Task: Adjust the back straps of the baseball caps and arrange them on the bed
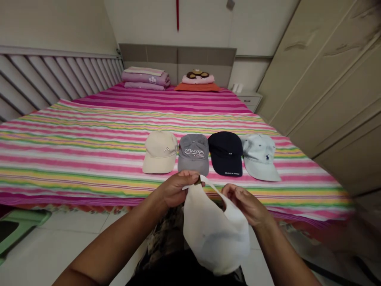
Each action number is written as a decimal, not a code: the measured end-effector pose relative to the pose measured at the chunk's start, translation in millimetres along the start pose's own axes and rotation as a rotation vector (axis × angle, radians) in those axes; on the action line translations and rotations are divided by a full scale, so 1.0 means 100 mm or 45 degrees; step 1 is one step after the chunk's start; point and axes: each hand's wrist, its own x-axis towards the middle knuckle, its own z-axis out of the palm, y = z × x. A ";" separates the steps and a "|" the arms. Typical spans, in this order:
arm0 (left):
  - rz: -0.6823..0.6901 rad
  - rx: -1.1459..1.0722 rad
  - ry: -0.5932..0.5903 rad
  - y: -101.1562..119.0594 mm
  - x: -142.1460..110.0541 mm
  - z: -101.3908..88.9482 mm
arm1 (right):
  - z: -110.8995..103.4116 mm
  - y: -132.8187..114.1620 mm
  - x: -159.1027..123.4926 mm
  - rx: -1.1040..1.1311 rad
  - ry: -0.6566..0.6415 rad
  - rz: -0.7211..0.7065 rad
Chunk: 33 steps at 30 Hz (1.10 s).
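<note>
I hold a white cap (212,232) in front of me, below the bed's near edge. My left hand (175,188) pinches its back strap near the small buckle. My right hand (245,204) grips the other end of the strap at the cap's rim. Both hands are closed on it. Beyond them, several caps lie in a row on the striped bed (74,151): a beige cap (160,153), a grey cap (193,153), a navy cap (226,153) and a pale blue cap (260,157).
Folded pink bedding (145,78) and a pillow with a soft toy (198,81) lie at the headboard. A wardrobe (330,83) lines the right side. A green stool (18,228) stands on the tiled floor at the left. A nightstand (248,97) sits by the bed's far corner.
</note>
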 end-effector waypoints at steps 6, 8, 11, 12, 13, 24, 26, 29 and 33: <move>0.085 -0.474 0.223 -0.01 0.22 0.11 | -0.38 0.39 -0.15 0.191 0.071 -0.034; 0.092 -0.551 0.309 0.00 0.29 0.15 | -0.48 0.54 -0.20 0.219 0.113 -0.075; 0.191 -0.610 0.362 -0.01 0.37 0.17 | -0.55 0.70 -0.24 0.251 0.123 -0.065; 0.254 -0.622 0.366 -0.03 0.39 0.16 | -0.56 0.73 -0.25 0.270 0.124 -0.061; 0.316 -0.626 0.375 -0.06 0.40 0.15 | -0.56 0.74 -0.26 0.289 0.126 -0.064; 0.256 -0.469 0.477 -0.44 0.26 -0.29 | -0.73 0.77 -0.45 0.310 0.154 0.065; 0.200 -0.460 0.454 -0.41 0.28 -0.35 | -0.76 0.78 -0.48 0.327 0.197 0.052; 0.022 -0.361 0.623 -0.37 0.36 -0.45 | -0.84 0.76 -0.55 0.360 0.321 0.013; 0.117 -0.231 1.103 -0.42 0.48 -0.59 | -1.04 0.70 -0.69 0.348 0.522 -0.058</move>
